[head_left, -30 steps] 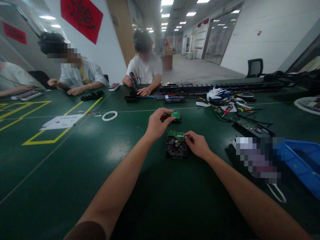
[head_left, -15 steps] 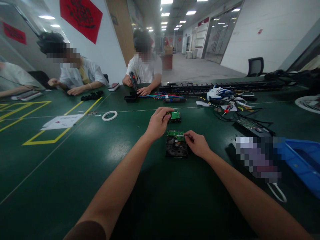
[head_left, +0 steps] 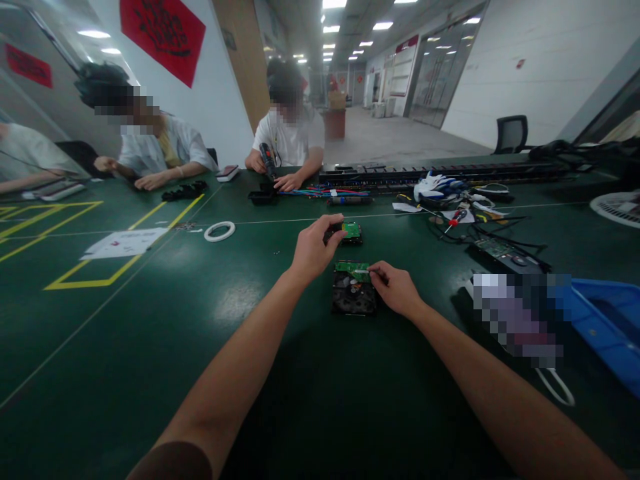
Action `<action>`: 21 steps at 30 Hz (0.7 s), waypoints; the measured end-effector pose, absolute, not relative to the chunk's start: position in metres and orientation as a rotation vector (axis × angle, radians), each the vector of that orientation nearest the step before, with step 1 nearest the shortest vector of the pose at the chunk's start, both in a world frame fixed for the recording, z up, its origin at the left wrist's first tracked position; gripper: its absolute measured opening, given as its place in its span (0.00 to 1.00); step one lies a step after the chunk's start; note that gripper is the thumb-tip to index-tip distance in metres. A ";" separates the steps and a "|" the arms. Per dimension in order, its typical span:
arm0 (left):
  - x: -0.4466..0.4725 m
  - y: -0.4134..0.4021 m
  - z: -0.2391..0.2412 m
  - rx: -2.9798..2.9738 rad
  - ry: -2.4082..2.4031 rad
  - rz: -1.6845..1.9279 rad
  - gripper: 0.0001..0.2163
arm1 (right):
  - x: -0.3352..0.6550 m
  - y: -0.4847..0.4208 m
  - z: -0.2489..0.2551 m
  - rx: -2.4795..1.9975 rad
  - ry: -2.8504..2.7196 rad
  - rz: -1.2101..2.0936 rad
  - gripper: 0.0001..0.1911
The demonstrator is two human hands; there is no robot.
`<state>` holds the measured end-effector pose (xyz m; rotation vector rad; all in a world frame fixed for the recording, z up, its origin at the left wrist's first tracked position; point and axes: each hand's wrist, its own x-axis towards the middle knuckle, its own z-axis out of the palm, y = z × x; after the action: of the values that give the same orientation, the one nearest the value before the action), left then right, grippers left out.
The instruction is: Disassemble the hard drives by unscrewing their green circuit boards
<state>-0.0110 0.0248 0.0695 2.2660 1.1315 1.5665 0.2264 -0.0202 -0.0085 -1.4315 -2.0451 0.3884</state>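
Observation:
Two hard drives with green circuit boards lie on the green table in front of me. My left hand [head_left: 315,248] is at the left side of the smaller, farther hard drive [head_left: 353,232], its thumb and curled fingers closed around that edge and hiding part of it. Closer to me lies the larger, dark hard drive [head_left: 353,297], its board [head_left: 345,267] along the far end. My right hand [head_left: 397,289] pinches at the right edge of this board, beside a pale strip. Whatever sits between those fingertips is too small to make out.
A white ring [head_left: 219,231] and a paper sheet [head_left: 125,244] lie to the left. Right of the drives are gloves [head_left: 436,187], a red screwdriver [head_left: 456,219], cables, another circuit board [head_left: 507,252] and a blue bin [head_left: 607,320]. Across the table, a co-worker [head_left: 290,137] holds a power tool [head_left: 267,160].
My left thumb and fingers have shifted slightly at the farther hard drive, with the thumb a little lower and more to the right. My right hand stays nearly still.

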 end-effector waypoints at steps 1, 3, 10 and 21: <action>-0.010 0.025 0.067 2.217 1.134 1.567 0.15 | 0.226 -0.020 -0.008 -1.432 -2.047 0.387 0.11; -0.009 0.027 0.063 2.102 1.101 1.579 0.17 | 0.226 -0.020 -0.008 -1.430 -2.050 0.383 0.11; -0.007 0.030 0.061 1.862 0.870 1.571 0.12 | 0.226 -0.020 -0.009 -1.426 -2.053 0.386 0.12; -0.010 0.031 0.063 1.963 0.830 1.443 0.09 | 0.227 -0.019 -0.011 -1.411 -2.037 0.397 0.11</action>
<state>-0.0097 0.0314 0.0634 1.9632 0.8301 1.4431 0.2272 -0.0194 -0.0106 -1.4113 -2.0368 0.3970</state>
